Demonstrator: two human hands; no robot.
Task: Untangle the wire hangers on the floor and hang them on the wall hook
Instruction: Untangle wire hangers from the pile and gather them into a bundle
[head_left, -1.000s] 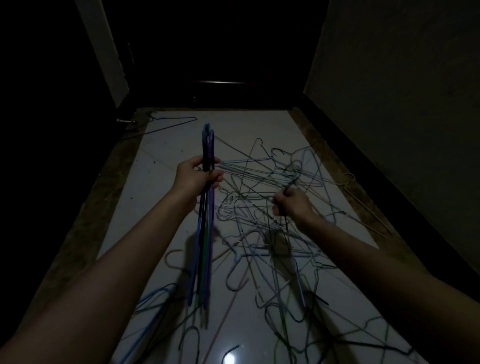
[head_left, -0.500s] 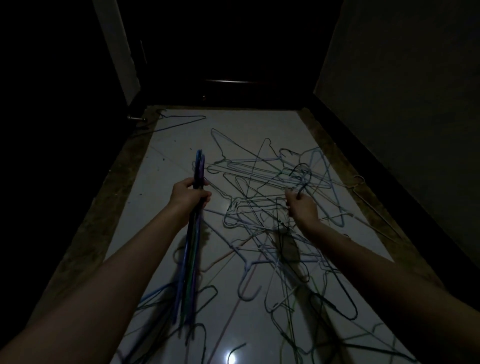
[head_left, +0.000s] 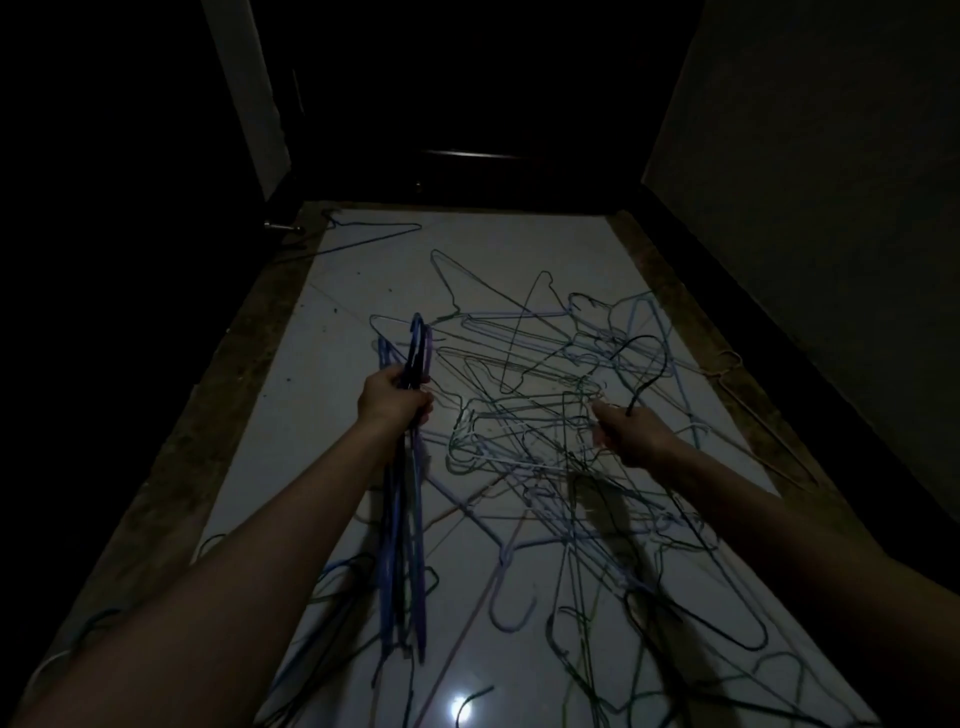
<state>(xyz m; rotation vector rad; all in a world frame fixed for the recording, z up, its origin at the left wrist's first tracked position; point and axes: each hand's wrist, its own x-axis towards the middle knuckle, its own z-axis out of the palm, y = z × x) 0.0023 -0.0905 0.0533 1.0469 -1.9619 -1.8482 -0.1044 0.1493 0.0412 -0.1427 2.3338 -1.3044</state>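
our left grip (head_left: 393, 397) is curled round a bundle of blue and purple wire hangers (head_left: 402, 519) held upright; our right grip (head_left: 621, 434) pinches a black wire hanger (head_left: 647, 364) above the tangled pile of wire hangers (head_left: 530, 441) on the white tiled floor (head_left: 322, 395).

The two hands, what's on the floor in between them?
Between the left hand, gripping a bunch of blue hangers, and the right hand, pinching a black hanger, lies the tangled pile of wire hangers, seen in the head view.
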